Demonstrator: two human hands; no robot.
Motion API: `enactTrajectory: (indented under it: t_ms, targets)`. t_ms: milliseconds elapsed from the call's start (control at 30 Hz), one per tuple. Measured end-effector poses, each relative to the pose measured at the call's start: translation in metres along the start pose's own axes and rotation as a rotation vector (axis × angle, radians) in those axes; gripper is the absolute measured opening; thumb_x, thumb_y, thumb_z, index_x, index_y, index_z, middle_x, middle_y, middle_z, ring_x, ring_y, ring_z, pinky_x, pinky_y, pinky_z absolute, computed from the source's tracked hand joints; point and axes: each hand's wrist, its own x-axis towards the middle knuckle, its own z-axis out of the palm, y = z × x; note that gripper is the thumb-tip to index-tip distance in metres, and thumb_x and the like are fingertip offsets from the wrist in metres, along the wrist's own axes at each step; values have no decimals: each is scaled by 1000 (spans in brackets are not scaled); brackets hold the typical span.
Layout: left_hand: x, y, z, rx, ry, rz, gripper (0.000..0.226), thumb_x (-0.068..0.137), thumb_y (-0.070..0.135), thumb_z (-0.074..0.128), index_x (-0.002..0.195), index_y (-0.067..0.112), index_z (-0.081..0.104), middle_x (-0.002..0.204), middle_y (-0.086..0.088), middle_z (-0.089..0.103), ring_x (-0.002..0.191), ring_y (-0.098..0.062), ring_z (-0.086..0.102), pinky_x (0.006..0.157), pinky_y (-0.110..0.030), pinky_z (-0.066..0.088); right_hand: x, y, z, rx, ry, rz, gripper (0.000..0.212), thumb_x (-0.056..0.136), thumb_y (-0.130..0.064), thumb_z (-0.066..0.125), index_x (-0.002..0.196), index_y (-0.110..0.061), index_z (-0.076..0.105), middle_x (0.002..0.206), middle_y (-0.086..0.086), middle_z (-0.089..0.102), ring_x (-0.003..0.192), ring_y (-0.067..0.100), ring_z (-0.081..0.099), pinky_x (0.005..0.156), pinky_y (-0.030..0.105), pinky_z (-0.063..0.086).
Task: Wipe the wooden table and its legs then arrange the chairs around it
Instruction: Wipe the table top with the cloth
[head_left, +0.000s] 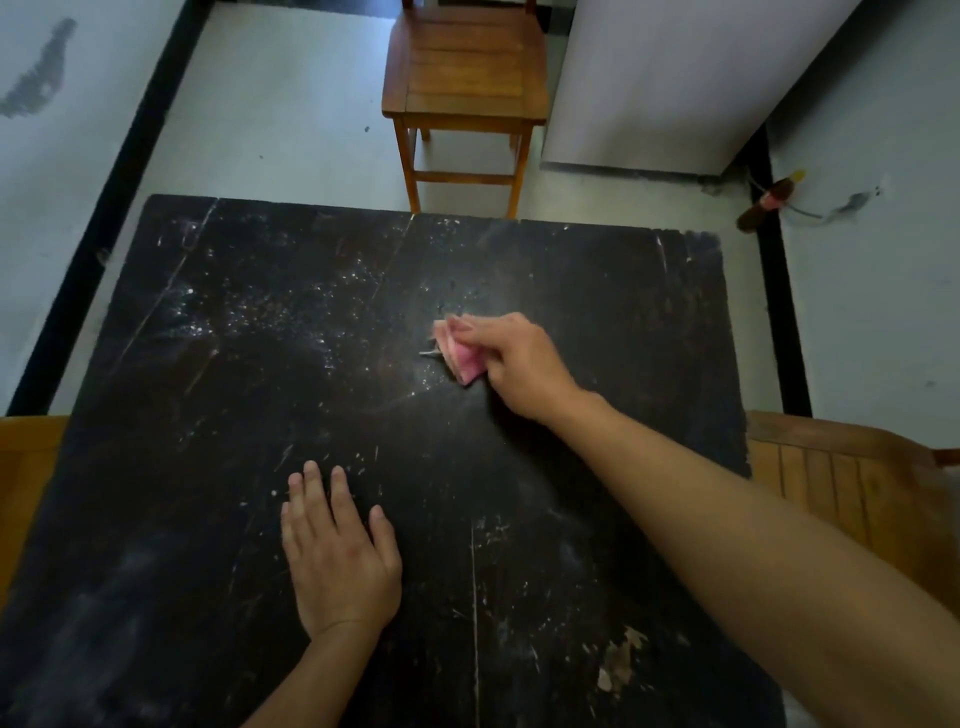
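- While the right hand (514, 358) grips a folded pink cloth (460, 353) with fingers closed round it, the cloth presses down on the dark wooden counter (597, 312), a little right of the middle of the top.
- Flat on the counter nearer the person lies the left hand (337, 561), palm down, fingers spread only slightly and holding nothing.
- White specks and dust (249, 312) scatter across the far left part of the counter, thickest to the left of the cloth.
- Pale scratches run over the top, and one long thin line (474, 623) runs toward the near edge, to the right of the left hand.
- Chipped, lighter patches (618, 660) show in the surface close to the near right corner.
- One wooden chair (467, 73) stands on the floor beyond the far edge of the counter, its seat facing the counter and its front legs just beside that edge.
- Part of a second wooden chair (841, 478) shows at the right side, close against the counter's right edge.
- At the left edge a strip of wooden chair seat (26, 467) is visible, partly tucked beside the counter.
- Light floor (270, 104) with black strips surrounds the counter.
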Motion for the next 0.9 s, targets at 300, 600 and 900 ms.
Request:
enactTrajectory:
  t_ms: [300, 600, 900]
  targets:
    - [1, 2, 2, -10, 14, 11, 62, 92, 37, 27, 139, -2, 38, 152, -23, 28, 143, -35, 19, 116, -50, 19, 57, 62, -79, -178, 473, 736, 23, 96, -12, 52, 115, -21, 63, 120, 12, 58, 107, 25, 54, 100, 33, 42]
    - [1, -1, 2, 16, 18, 13, 62, 92, 38, 27, 139, -1, 38, 152, -22, 27, 143, -35, 19, 116, -51, 20, 73, -20, -24, 110, 110, 168, 22, 98, -10, 50, 110, -13, 69, 102, -1, 66, 81, -6, 59, 77, 10, 49]
    - [2, -2, 2, 28, -26, 27, 62, 92, 36, 28, 140, -2, 39, 151, -24, 27, 143, -37, 21, 116, -51, 18, -27, 52, -19, -146, 525, 584, 27, 92, -12, 49, 108, -27, 65, 112, 7, 51, 95, 18, 48, 71, 17, 32]
